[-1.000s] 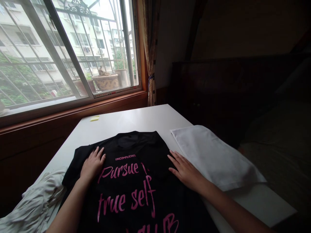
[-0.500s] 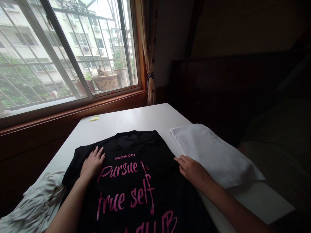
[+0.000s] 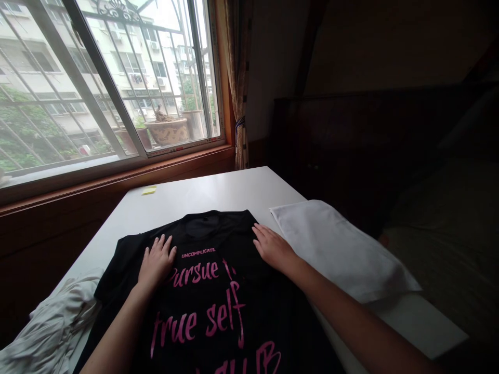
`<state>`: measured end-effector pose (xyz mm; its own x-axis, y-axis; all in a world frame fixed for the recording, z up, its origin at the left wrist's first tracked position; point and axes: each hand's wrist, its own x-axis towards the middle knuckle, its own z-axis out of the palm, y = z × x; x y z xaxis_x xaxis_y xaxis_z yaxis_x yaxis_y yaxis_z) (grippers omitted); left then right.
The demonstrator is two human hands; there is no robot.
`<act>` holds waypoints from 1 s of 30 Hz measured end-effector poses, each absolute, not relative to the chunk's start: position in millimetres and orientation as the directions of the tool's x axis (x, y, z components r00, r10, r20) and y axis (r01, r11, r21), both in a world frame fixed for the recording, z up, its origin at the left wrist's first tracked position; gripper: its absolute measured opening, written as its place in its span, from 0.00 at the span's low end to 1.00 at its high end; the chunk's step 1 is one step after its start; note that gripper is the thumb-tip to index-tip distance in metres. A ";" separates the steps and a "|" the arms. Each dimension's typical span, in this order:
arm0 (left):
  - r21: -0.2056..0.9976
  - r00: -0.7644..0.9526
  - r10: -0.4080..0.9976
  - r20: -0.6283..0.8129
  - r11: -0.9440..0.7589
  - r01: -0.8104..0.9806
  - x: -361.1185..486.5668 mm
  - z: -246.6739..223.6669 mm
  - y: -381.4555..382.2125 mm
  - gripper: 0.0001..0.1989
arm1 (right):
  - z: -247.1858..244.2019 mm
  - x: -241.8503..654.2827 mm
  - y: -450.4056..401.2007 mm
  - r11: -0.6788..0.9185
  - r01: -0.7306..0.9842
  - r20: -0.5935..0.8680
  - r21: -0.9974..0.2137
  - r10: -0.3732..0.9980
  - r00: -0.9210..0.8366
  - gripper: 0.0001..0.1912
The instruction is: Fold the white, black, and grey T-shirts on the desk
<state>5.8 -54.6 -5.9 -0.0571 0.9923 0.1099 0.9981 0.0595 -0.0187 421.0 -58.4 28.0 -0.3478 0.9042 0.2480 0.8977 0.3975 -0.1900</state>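
A black T-shirt point(image 3: 268, 306) with pink lettering lies spread on the white table, its collar toward the far side. Its right sleeve area is folded inward and covers the end of the top line of script. My left hand point(image 3: 157, 259) rests flat on the shirt's left chest, fingers spread and holding nothing. On the shirt's right shoulder lies my right hand point(image 3: 273, 248), palm down with fingers stretched out. The lower end of the shirt runs out of view.
A folded white cloth point(image 3: 343, 244) lies on the table's right side. Crumpled pale fabric point(image 3: 58, 322) sits at the left edge. Yellow sticky notes point(image 3: 149, 190) are near the far left corner of the white table point(image 3: 218, 189). Beyond stand a barred window point(image 3: 117, 78) and a tied curtain point(image 3: 240, 104).
My right hand has moved up and left from the shirt's right edge to its shoulder, its fingers now stretched out. My left hand has slid slightly right, toward the lettering.
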 end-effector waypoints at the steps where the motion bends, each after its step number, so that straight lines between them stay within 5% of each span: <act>1: -0.015 -0.058 0.992 0.109 0.060 0.998 6.1 -6.1 -54.7 0.30 | 23.4 409.5 -45.4 0.357 0.915 0.192 -0.188 0.927 -0.322 0.30; 5: 0.038 -0.078 0.992 0.102 0.075 0.996 4.1 -6.8 -54.3 0.31 | 7.8 373.7 -0.5 0.265 0.943 0.085 -0.201 0.964 -0.253 0.37; 23: 0.117 -0.125 0.978 0.166 0.106 0.987 -30.8 10.1 -21.5 0.30 | -10.6 382.0 49.1 0.247 0.949 0.060 -0.196 0.969 -0.240 0.40; 30: 0.157 -0.377 0.907 0.185 0.352 0.923 -96.3 34.4 -27.3 0.33 | -10.8 385.7 52.3 0.258 0.947 0.067 -0.190 0.966 -0.250 0.39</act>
<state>-96.3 -27.3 34.4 -0.3774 0.9073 0.1851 0.9228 0.3518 0.1571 385.7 52.3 -10.8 -0.2501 0.9659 0.0668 0.9472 0.2584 -0.1900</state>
